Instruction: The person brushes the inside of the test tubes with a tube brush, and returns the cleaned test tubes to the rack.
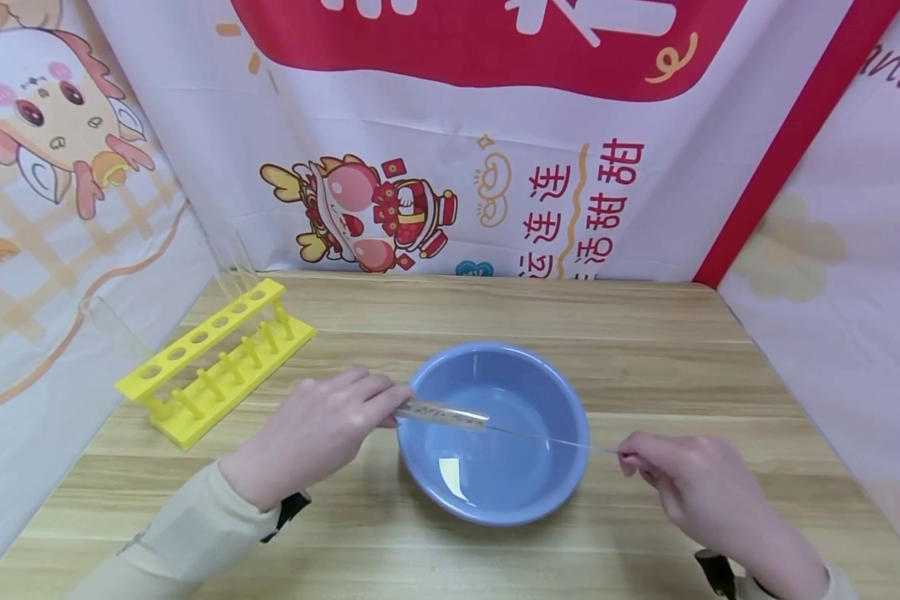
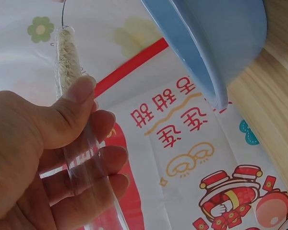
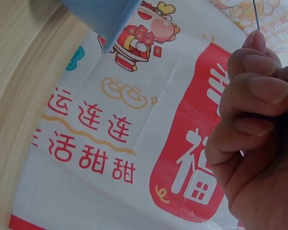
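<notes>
Over the blue basin (image 1: 495,496), my left hand (image 1: 322,429) grips a clear glass test tube (image 1: 450,414), its mouth toward the right. A test tube brush with pale bristles (image 2: 67,57) sits inside the tube near the mouth, as the left wrist view shows. Its thin wire handle (image 1: 551,439) runs out across the basin to my right hand (image 1: 701,479), which pinches the far end with curled fingers (image 3: 259,88). Both hands are above the table, one on either side of the basin.
A yellow test tube rack (image 1: 232,387) stands at the left of the wooden table (image 1: 630,333). One glass tube (image 1: 114,323) leans in its near end, and more tubes (image 1: 232,262) stand at its far end. Printed cloth (image 1: 420,117) encloses the back and sides.
</notes>
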The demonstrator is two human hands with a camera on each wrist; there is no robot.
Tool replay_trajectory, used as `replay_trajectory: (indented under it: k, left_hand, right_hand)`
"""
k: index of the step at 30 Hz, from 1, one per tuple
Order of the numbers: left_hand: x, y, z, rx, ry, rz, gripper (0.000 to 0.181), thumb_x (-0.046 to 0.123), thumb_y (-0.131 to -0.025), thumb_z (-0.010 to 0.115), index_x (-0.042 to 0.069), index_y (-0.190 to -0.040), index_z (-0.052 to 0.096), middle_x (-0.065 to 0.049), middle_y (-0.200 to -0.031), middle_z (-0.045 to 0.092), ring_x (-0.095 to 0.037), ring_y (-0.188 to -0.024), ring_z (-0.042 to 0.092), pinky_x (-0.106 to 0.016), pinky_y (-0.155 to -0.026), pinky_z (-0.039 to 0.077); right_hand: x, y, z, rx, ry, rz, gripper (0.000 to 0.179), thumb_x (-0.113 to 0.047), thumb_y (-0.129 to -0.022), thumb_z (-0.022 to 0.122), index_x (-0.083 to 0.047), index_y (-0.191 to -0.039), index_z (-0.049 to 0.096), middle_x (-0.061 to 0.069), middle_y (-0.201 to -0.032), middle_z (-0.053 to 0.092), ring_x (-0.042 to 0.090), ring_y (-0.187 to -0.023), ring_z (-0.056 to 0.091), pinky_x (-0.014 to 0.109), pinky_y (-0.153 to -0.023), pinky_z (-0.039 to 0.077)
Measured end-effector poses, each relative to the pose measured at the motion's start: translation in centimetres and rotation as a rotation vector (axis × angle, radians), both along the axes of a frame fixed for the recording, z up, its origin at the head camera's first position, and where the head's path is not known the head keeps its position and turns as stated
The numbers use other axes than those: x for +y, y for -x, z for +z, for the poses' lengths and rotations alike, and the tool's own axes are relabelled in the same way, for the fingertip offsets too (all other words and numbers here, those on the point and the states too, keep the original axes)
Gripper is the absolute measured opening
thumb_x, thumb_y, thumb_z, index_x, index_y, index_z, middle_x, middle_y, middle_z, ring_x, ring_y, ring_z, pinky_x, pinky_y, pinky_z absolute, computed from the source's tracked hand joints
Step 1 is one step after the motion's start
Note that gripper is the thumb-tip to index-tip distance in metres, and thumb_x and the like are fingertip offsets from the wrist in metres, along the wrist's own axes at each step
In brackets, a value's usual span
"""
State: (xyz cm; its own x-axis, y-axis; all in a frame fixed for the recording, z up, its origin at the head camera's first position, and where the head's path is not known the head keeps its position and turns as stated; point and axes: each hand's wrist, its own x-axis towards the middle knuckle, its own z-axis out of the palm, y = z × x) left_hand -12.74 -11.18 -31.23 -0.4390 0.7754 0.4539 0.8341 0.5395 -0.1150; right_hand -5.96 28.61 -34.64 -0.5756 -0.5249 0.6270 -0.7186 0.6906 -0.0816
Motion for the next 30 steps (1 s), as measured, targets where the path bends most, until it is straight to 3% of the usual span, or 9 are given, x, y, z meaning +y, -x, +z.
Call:
replay_trajectory:
  k: [4, 7, 11, 13, 15, 19, 24, 28, 30]
  left_hand:
    - [-0.1, 0.1, 0.1, -0.019, 0.009, 0.008, 0.043, 0.018, -0.078, 0.085, 0.008, -0.117, 0.071, -0.004, -0.099, 0.072, -0.017, -0.085, 0.07, -0.026, -0.06, 0.058]
    - [-0.1, 0.1, 0.0, -0.018, 0.009, 0.009, 0.041, 0.018, -0.079, 0.084, 0.009, -0.117, 0.071, -0.004, -0.1, 0.072, -0.017, -0.085, 0.07, -0.026, -0.059, 0.058]
    - [-0.2, 0.3, 0.0, -0.012, 0.006, 0.009, 0.039, 0.018, -0.08, 0.083, 0.008, -0.116, 0.071, -0.003, -0.099, 0.072, -0.017, -0.085, 0.069, -0.027, -0.059, 0.058]
    - [-0.2, 0.3, 0.0, -0.011, 0.008, 0.01, 0.039, 0.017, -0.08, 0.084, 0.008, -0.116, 0.071, -0.003, -0.098, 0.072, -0.017, -0.085, 0.069, -0.027, -0.06, 0.058]
    - [-0.2, 0.4, 0.0, -0.012, 0.009, 0.012, 0.04, 0.017, -0.079, 0.084, 0.008, -0.116, 0.071, -0.003, -0.098, 0.072, -0.016, -0.085, 0.069, -0.027, -0.06, 0.058]
    - [-0.2, 0.5, 0.0, -0.008, 0.013, 0.02, 0.04, 0.017, -0.078, 0.085, 0.008, -0.115, 0.072, -0.003, -0.098, 0.072, -0.016, -0.086, 0.07, -0.026, -0.06, 0.058]
    - [-0.4, 0.6, -0.1, -0.006, 0.021, 0.027, 0.042, 0.017, -0.078, 0.085, 0.008, -0.116, 0.072, -0.004, -0.098, 0.073, -0.017, -0.085, 0.07, -0.026, -0.061, 0.058]
    - [-0.5, 0.7, -0.2, -0.014, 0.029, 0.033, 0.044, 0.018, -0.078, 0.086, 0.008, -0.118, 0.071, -0.004, -0.099, 0.073, -0.017, -0.086, 0.07, -0.027, -0.062, 0.059]
    - [-0.5, 0.7, -0.2, -0.018, 0.032, 0.035, 0.044, 0.017, -0.078, 0.086, 0.008, -0.118, 0.071, -0.004, -0.099, 0.072, -0.017, -0.086, 0.07, -0.028, -0.062, 0.059]
  right_hand:
    - [0.4, -0.1, 0.0, -0.003, -0.005, -0.004, 0.032, -0.031, -0.105, 0.042, -0.023, -0.084, 0.064, -0.022, -0.071, 0.059, -0.011, -0.056, 0.044, 0.015, -0.044, 0.039]
    - [0.6, -0.1, -0.1, -0.007, -0.004, 0.0, 0.014, -0.016, -0.092, 0.055, -0.023, -0.083, 0.063, -0.022, -0.071, 0.058, -0.011, -0.056, 0.043, 0.015, -0.043, 0.038]
    - [0.9, -0.2, -0.2, -0.015, -0.004, 0.005, 0.018, -0.007, -0.076, 0.06, -0.022, -0.083, 0.063, -0.022, -0.072, 0.059, -0.011, -0.056, 0.044, 0.015, -0.044, 0.038]
    - [1.0, -0.2, -0.3, -0.011, -0.005, 0.004, 0.015, -0.009, -0.079, 0.059, -0.023, -0.083, 0.063, -0.022, -0.072, 0.06, -0.01, -0.056, 0.045, 0.016, -0.043, 0.038]
    - [1.2, -0.2, -0.3, -0.009, -0.004, 0.001, 0.011, -0.016, -0.088, 0.056, -0.023, -0.083, 0.064, -0.022, -0.072, 0.061, -0.01, -0.056, 0.047, 0.016, -0.044, 0.039]
    - [1.3, -0.2, -0.4, -0.01, -0.011, -0.013, 0.025, -0.031, -0.101, 0.047, -0.024, -0.084, 0.064, -0.023, -0.073, 0.061, -0.01, -0.056, 0.048, 0.017, -0.044, 0.04]
    - [1.5, -0.3, -0.4, -0.014, -0.024, -0.023, 0.021, -0.025, -0.099, 0.049, -0.025, -0.084, 0.064, -0.025, -0.074, 0.059, -0.012, -0.057, 0.046, 0.017, -0.045, 0.04]
    - [1.7, -0.2, -0.4, -0.015, -0.021, -0.017, 0.014, -0.017, -0.092, 0.054, -0.024, -0.084, 0.063, -0.025, -0.073, 0.058, -0.012, -0.057, 0.045, 0.017, -0.044, 0.039]
    - [1.8, -0.2, -0.5, -0.018, -0.019, -0.015, 0.014, -0.012, -0.084, 0.057, -0.024, -0.084, 0.063, -0.024, -0.073, 0.058, -0.011, -0.057, 0.045, 0.017, -0.044, 0.039]
